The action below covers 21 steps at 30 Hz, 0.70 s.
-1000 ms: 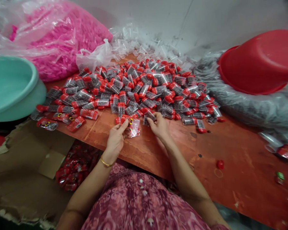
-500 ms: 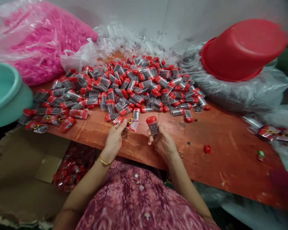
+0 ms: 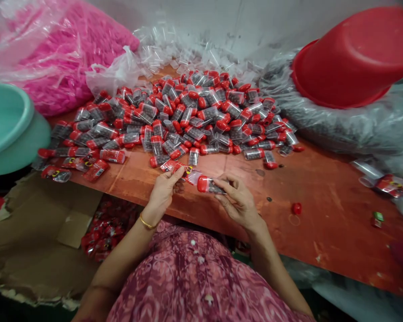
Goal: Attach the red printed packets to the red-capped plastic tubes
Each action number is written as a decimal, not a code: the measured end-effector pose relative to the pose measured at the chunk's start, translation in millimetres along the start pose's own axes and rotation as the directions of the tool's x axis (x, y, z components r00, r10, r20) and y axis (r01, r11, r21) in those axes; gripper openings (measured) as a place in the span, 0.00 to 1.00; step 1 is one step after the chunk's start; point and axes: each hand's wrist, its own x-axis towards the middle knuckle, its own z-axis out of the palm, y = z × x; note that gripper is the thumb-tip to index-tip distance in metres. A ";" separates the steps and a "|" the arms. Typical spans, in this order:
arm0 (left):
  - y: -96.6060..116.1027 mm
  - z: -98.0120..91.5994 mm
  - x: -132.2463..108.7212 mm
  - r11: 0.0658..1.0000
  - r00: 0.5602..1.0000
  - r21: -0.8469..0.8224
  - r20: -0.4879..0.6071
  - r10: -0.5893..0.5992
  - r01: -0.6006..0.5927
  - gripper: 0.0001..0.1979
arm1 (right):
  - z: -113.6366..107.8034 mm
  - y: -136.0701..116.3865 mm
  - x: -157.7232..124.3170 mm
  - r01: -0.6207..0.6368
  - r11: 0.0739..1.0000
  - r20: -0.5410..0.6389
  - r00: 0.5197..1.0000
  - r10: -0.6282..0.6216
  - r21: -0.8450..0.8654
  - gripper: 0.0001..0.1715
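My left hand [image 3: 164, 190] pinches a red printed plastic sleeve [image 3: 172, 167] with a clear end that points right. In my right hand [image 3: 240, 201] lies a small clear bottle [image 3: 208, 184] with a red cap and dark beads inside, held on its side. Its cap meets the clear end of the sleeve; whether it is inside the opening I cannot tell. Just beyond my hands spreads a large heap of similar red-capped bottles [image 3: 188, 116]. Several red printed packs [image 3: 96, 170] lie at the heap's left front.
A turquoise basin [image 3: 36, 129] stands at the left, before a bag of pink pieces [image 3: 67, 53]. At the right, a red bucket [image 3: 352, 58] rests upside down on a plastic bag [image 3: 325, 129]. A loose red cap [image 3: 297, 208] lies on the table [image 3: 282, 241]. Below left is a cardboard box [image 3: 36, 241].
My right hand has tipped the bottle from upright onto its side and brought its cap left against the sleeve. My left hand keeps its pinch. The view has shifted slightly.
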 end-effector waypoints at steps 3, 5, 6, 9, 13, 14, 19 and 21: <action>0.3 -2.8 1.3 0.999 1.000 0.038 0.013 0.021 -0.022 0.21 | -0.4 1.3 2.1 0.024 0.999 0.025 0.999 -0.024 -0.025 0.26; 0.0 -4.5 2.8 0.996 0.998 0.066 0.026 0.053 -0.055 0.20 | 0.0 1.8 4.0 0.043 0.998 0.036 0.998 -0.042 -0.040 0.26; -0.2 -5.0 3.6 0.995 0.997 0.075 0.033 0.067 -0.069 0.20 | 0.6 2.1 5.0 0.047 0.998 0.035 0.998 -0.045 -0.048 0.27; -1.4 -4.0 5.0 0.995 0.995 0.061 0.068 0.069 -0.073 0.21 | 4.4 2.7 7.1 0.033 0.998 0.021 0.999 -0.031 -0.055 0.27; -5.3 3.8 3.1 0.999 0.992 -0.025 0.120 0.049 -0.046 0.22 | 14.6 2.6 7.4 0.012 0.999 -0.017 1.000 -0.013 -0.051 0.28; -6.5 5.9 2.3 0.998 0.991 -0.049 0.123 0.053 -0.047 0.22 | 17.5 2.5 7.3 0.015 0.998 -0.029 0.999 -0.017 -0.057 0.28; -11.2 10.5 0.2 0.993 0.989 -0.115 0.150 0.017 0.000 0.21 | 32.4 0.7 7.1 0.031 0.986 -0.089 0.995 -0.046 -0.165 0.31; -13.1 11.4 -0.1 0.989 0.988 -0.144 0.153 0.007 0.015 0.21 | 39.6 -1.6 7.2 0.026 0.976 -0.137 0.989 -0.057 -0.218 0.31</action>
